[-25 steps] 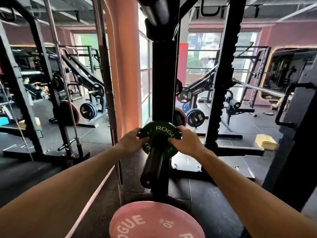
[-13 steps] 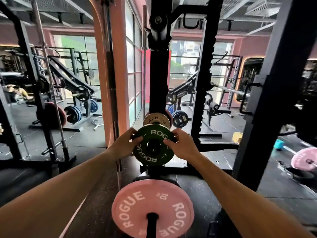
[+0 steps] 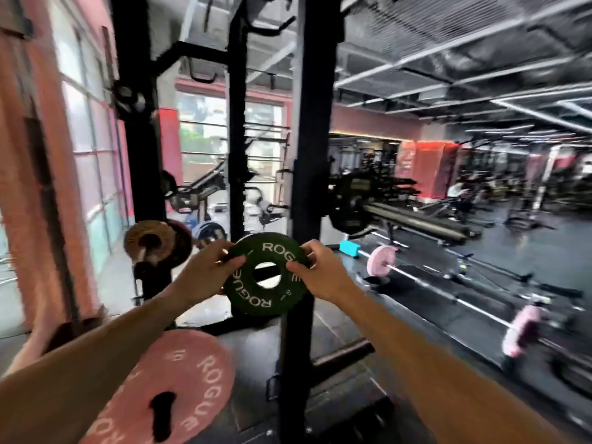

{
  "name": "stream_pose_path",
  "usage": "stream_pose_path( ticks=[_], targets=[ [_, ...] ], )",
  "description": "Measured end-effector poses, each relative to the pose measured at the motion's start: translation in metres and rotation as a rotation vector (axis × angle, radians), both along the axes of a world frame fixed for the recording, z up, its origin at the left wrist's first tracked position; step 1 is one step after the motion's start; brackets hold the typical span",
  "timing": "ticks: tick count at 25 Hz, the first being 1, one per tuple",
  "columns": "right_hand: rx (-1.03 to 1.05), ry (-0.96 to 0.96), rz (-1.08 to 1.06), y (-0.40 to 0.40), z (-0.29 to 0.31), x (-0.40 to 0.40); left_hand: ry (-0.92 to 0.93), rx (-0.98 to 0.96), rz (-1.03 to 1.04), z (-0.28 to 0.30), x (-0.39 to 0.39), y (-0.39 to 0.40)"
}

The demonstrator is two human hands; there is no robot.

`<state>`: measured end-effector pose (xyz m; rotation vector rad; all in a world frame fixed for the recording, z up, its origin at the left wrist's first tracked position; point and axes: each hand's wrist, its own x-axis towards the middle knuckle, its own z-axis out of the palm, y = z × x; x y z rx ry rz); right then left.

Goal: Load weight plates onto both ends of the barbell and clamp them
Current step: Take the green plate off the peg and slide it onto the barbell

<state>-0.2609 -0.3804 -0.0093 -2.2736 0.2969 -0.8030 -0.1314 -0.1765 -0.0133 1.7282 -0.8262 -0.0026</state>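
Between both hands, green plate (image 3: 262,277), fingers (image 3: 235,261) pinching opposite rims

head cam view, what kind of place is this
Very likely a commercial gym: a black power rack upright, a barbell with pink plates on the rubber floor, and a green Rogue plate held in both hands.

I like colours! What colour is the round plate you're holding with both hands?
Dark green with white ROGUE lettering: the small plate, held between left hand and right hand, head view.

1 green plate (image 3: 263,274), 3 pink plates (image 3: 166,389)
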Motion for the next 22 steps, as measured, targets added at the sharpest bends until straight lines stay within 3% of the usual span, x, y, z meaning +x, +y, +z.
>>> stream_pose_path(
  ticks=[6, 11, 17, 22],
  targets=[
    [0.046, -0.019, -0.262, -0.116, -0.001, -0.137, -0.056, 0.047, -0.24, 0.008, -0.096, -0.15],
    [0.035, -0.027, -0.347, -0.217, 0.001, -0.195, -0.068, 0.047, -0.302, 0.013, -0.148, -0.258],
    [0.006, -0.076, -0.294, -0.357, 0.014, -0.187, -0.136, 0.026, -0.194, 0.026, -0.162, -0.375],
    [-0.02, -0.086, -0.147, -0.451, 0.026, -0.146, -0.219, 0.009, 0.019, 0.042, -0.16, -0.447]
  ],
)
